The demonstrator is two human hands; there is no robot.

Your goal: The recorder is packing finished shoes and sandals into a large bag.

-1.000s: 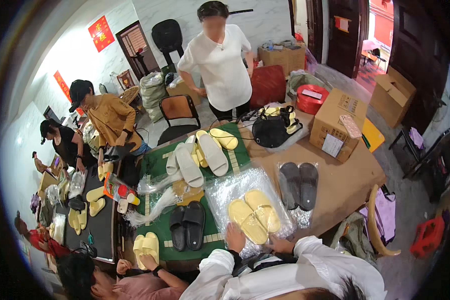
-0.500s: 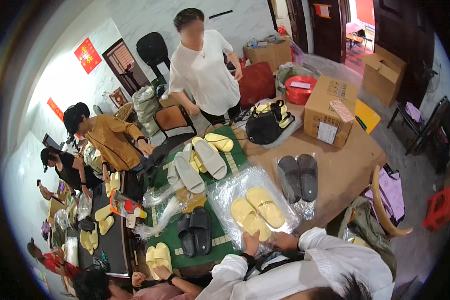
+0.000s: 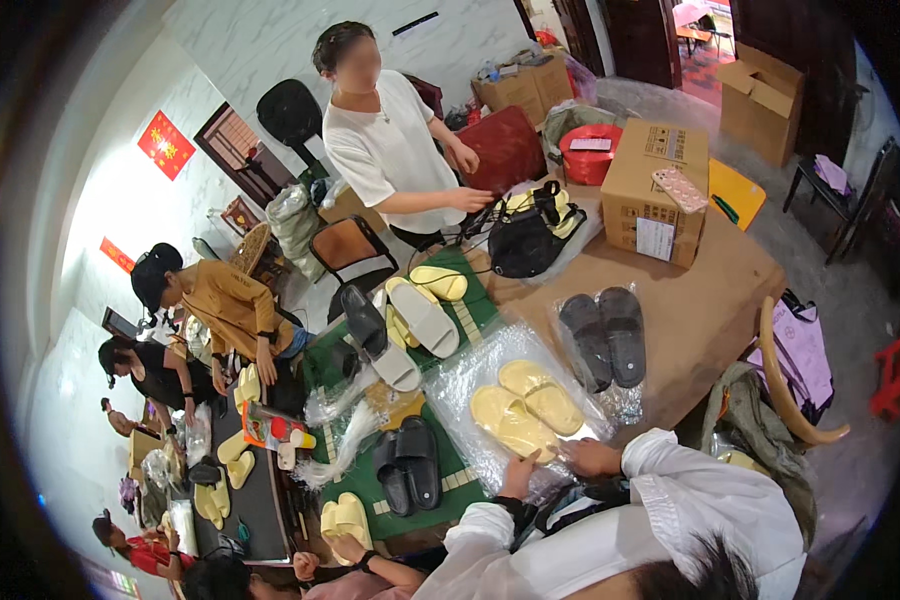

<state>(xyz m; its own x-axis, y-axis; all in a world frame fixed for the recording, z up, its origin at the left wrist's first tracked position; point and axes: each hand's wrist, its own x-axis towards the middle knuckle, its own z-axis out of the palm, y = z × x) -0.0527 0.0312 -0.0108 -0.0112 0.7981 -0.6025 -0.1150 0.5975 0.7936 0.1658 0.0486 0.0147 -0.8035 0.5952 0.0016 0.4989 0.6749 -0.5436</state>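
A pair of yellow slippers (image 3: 526,405) lies in front of me among clear plastic bags (image 3: 460,400), with glossy film that seems to cover them. My left hand (image 3: 520,473) is closed at the near edge of the plastic, by the heel of the nearer slipper. My right hand (image 3: 592,457) is closed on the bag's near right edge; its fingertips are partly hidden. Beyond, to the right, a dark grey pair of slippers (image 3: 603,340) lies in a clear bag. Left of the bags, an unwrapped black pair (image 3: 407,465) rests on a green mat (image 3: 435,512).
Grey slippers (image 3: 422,318) and a black slipper (image 3: 363,318) lie at the mat's far side. A black bag (image 3: 525,245) and a cardboard box (image 3: 655,190) stand farther back. Co-workers stand left and across; another person's hand (image 3: 348,548) touches yellow slippers (image 3: 345,518).
The view has shifted slightly. My hands have moved a little along the plastic edge. A black slipper now lies on the far grey ones, and the person across reaches toward the black bag.
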